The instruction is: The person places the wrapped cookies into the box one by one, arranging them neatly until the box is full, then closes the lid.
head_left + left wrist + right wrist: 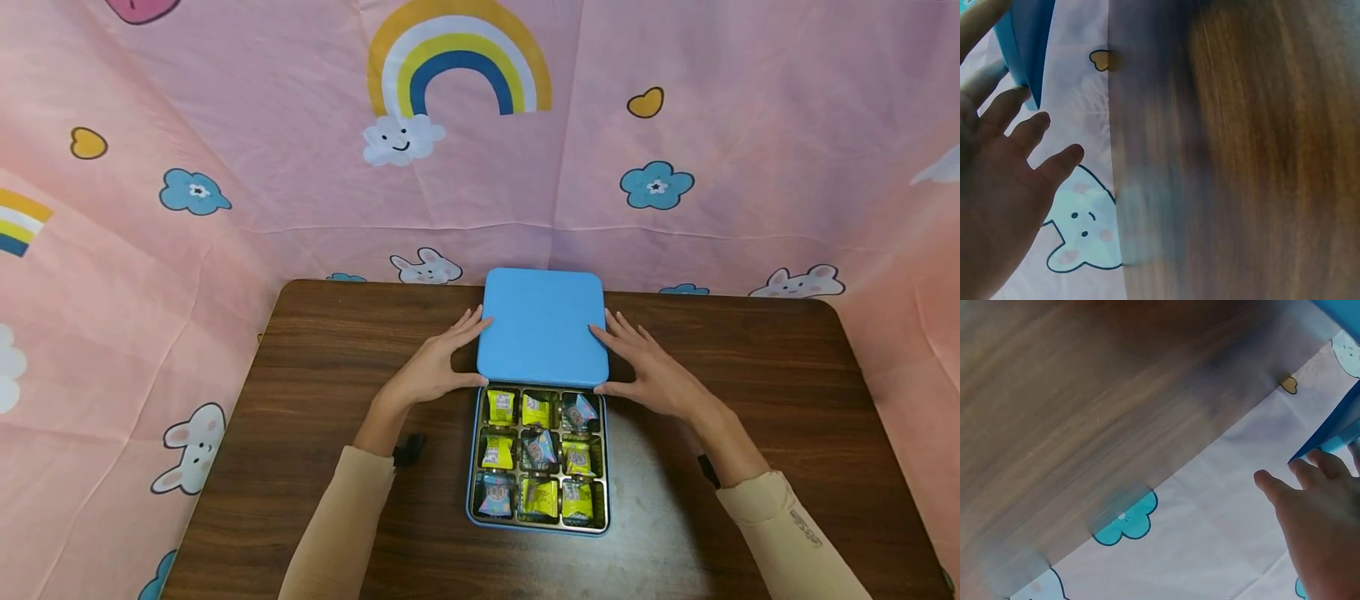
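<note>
A blue square lid [543, 327] stands at the back edge of an open tin [536, 528]. My left hand [433, 367] holds the lid's left side, thumb at the near corner and fingers spread along the edge. On the opposite side my right hand [656, 373] grips it the same way. Wrapped candies fill the tin's compartments, some in yellow wrappers [497, 452], others in blue ones [496, 495]. Both wrist views catch the lid's edge [1030, 53] at the fingertips, above the tabletop.
The dark wooden table [315, 400] extends to both sides of the tin. A pink cloth [285, 108] printed with rainbows, hearts and rabbits hangs behind the table and along its sides. Dark bands [409, 449] sit at the wrists.
</note>
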Motion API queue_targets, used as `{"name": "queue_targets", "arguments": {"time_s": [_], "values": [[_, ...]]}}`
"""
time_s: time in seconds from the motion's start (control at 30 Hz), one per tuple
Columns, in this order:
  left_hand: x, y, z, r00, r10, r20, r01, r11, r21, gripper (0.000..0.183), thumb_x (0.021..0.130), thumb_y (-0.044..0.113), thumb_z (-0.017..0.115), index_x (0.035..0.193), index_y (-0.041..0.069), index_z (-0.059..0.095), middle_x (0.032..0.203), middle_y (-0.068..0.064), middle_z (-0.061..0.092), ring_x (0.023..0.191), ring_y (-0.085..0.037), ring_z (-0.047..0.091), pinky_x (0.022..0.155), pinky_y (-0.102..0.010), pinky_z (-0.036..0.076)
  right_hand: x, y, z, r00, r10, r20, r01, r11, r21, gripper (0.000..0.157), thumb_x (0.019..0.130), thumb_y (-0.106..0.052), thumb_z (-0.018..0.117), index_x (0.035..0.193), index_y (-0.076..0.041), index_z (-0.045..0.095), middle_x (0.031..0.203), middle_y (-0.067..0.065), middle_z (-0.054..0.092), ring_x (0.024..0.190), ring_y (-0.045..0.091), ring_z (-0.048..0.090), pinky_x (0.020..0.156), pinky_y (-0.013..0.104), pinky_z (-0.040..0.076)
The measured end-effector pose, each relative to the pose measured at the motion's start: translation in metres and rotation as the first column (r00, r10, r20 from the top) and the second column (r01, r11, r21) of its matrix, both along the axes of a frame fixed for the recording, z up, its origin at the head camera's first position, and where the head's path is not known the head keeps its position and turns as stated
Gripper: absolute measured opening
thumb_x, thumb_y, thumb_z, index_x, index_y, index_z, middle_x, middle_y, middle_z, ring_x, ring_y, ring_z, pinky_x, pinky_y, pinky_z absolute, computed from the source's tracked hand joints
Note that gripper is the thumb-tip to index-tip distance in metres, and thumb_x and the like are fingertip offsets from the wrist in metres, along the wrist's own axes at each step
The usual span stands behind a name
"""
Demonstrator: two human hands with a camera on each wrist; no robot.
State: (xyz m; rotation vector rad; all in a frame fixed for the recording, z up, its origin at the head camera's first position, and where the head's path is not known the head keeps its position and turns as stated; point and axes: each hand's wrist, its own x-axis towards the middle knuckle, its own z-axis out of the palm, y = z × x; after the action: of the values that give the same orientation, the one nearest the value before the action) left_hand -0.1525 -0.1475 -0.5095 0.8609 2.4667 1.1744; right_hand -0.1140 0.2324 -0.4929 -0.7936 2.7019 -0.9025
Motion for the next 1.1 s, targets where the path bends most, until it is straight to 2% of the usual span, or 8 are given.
{"name": "queue_targets", "arguments": {"time_s": [0.17,0.43,0.67,0.93,1.1], "values": [[0.009,-0.001,0.005,1.0,-0.001,-0.004,0.001,1.0,-0.003,0.092,0.085,0.031,0.079,0.159,0.033,0.024,0.166,0.006,0.009,0.152,-0.015,0.004,0.113,-0.059,0.029,0.011,-0.001,0.002,1.0,-0.013,-0.002,0.013,1.0,-0.008,0.096,0.086,-0.044,0.076,0.16,-0.016,0.021,0.165,0.017,0.005,0.15,0.042,0.004,0.115,0.066,0.007],[0.02,-0.002,0.01,1.0,0.002,-0.008,-0.002,1.0,0.012,0.093,0.084,0.033,0.08,0.158,0.033,0.025,0.166,0.004,0.011,0.152,-0.017,0.007,0.112,-0.059,0.031,0.023,-0.002,0.005,1.0,-0.021,-0.007,0.021,0.999,-0.029,0.096,0.086,-0.043,0.077,0.16,-0.018,0.022,0.166,0.014,0.006,0.151,0.037,0.003,0.115,0.065,0.007],[0.034,-0.003,0.013,1.0,0.002,-0.012,-0.002,1.0,0.002,0.093,0.084,0.033,0.08,0.158,0.034,0.025,0.166,0.005,0.011,0.152,-0.018,0.006,0.113,-0.06,0.028,0.037,-0.003,0.004,0.999,-0.029,-0.033,0.028,0.999,-0.045,0.095,0.084,-0.039,0.079,0.16,-0.017,0.025,0.165,0.017,0.009,0.15,0.042,0.008,0.114,0.068,0.01],[0.057,-0.005,0.007,1.0,0.005,-0.026,-0.005,1.0,-0.001,0.093,0.083,0.035,0.08,0.158,0.032,0.026,0.166,0.007,0.012,0.152,-0.019,0.01,0.111,-0.061,0.031,0.062,-0.005,-0.004,0.998,-0.048,-0.03,0.046,0.996,-0.075,0.095,0.083,-0.04,0.08,0.159,-0.019,0.027,0.165,0.015,0.011,0.15,0.041,0.009,0.114,0.067,0.011],[0.065,-0.006,0.003,1.0,0.006,-0.027,-0.006,1.0,0.022,0.093,0.083,0.035,0.08,0.158,0.031,0.027,0.166,0.003,0.013,0.152,-0.018,0.011,0.11,-0.059,0.034,0.07,-0.006,-0.005,0.997,-0.061,-0.039,0.059,0.996,-0.071,0.096,0.082,-0.04,0.081,0.159,-0.02,0.028,0.165,0.014,0.012,0.15,0.04,0.011,0.113,0.067,0.013]]}}
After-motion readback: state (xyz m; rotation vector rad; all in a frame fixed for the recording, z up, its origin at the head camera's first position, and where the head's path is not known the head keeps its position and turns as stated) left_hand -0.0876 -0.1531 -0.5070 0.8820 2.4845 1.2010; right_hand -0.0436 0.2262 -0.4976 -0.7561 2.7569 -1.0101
